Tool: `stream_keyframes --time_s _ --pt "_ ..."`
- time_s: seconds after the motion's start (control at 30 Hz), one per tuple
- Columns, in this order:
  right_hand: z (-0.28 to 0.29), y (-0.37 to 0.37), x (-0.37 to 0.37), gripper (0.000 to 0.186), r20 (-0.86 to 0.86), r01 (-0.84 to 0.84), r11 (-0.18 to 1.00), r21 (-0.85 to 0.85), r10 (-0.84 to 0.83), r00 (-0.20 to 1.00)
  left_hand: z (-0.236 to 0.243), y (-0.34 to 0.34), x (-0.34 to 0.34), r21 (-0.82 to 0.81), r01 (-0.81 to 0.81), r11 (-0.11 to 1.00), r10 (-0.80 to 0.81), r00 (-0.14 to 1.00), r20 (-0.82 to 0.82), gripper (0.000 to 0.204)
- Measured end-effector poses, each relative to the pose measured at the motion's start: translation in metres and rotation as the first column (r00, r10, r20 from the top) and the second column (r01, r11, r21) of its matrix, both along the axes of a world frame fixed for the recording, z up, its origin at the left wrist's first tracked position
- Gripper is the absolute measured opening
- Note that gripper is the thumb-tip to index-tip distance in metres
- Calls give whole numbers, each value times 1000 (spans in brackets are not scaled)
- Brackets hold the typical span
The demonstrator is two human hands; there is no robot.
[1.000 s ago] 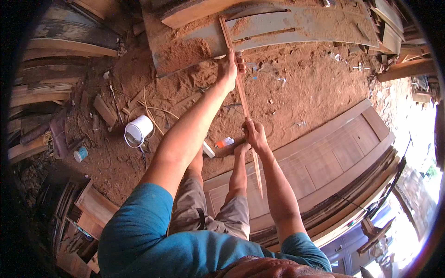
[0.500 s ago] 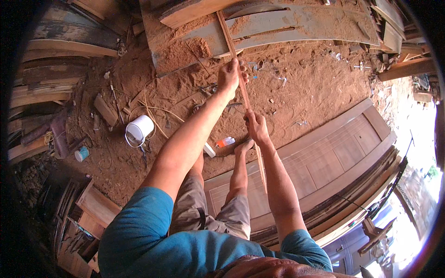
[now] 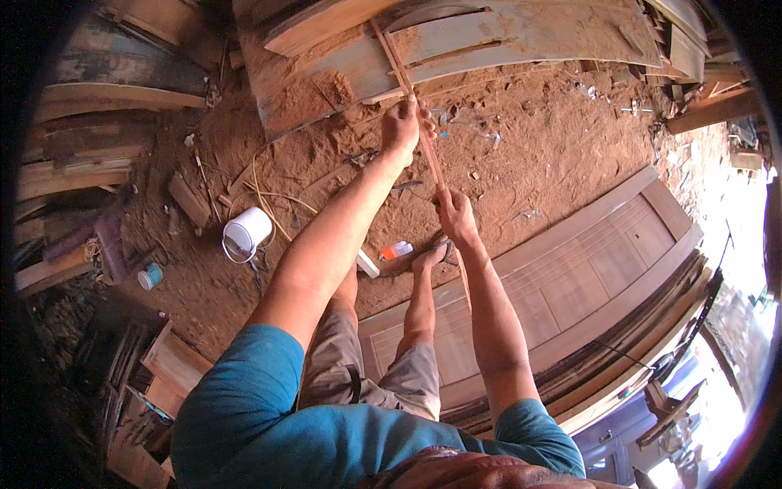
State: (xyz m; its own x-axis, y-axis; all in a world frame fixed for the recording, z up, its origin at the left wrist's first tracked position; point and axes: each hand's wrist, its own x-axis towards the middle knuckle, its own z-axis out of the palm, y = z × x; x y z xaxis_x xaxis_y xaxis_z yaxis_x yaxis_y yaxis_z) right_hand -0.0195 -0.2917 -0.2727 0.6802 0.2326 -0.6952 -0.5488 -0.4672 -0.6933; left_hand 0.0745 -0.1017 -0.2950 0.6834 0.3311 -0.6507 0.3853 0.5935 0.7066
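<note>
Both my hands grip a long, thin wooden strip (image 3: 432, 160), which slants from the far worktable down past my right forearm. My left hand (image 3: 401, 129) is closed round it just short of the table edge. Nearer to me, my right hand (image 3: 455, 214) is closed on the same strip. The far end lies over the sawdust-strewn grey table top (image 3: 533, 49), by a thick wooden board (image 3: 330, 26). Towards that end the wood looks split into two narrow lengths side by side. My right arm partly hides the near end.
A panelled wooden door (image 3: 562, 281) lies at the right on stacked boards. On the sawdust-covered ground are a white bucket (image 3: 247, 231), an orange-labelled bottle (image 3: 396, 250), a hose (image 3: 262, 191) and a small blue-green container (image 3: 150, 277). Timber (image 3: 122, 96) is piled at the left.
The table and board have shifted slightly left in view, along with the strip's far end. Two lengths now show more distinctly there. Both hands keep their hold, nearly in place.
</note>
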Motion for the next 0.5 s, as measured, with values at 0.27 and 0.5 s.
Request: stream_keyframes --time_s 0.27,0.5 --pt "13 -5 12 50 -59 46 999 11 -45 997 9 -25 21 36 -17 999 17 1000 -7 37" --pt "20 -18 -12 47 -67 -55 998 37 58 996 11 -12 -21 11 -172 985 171 985 12 36"
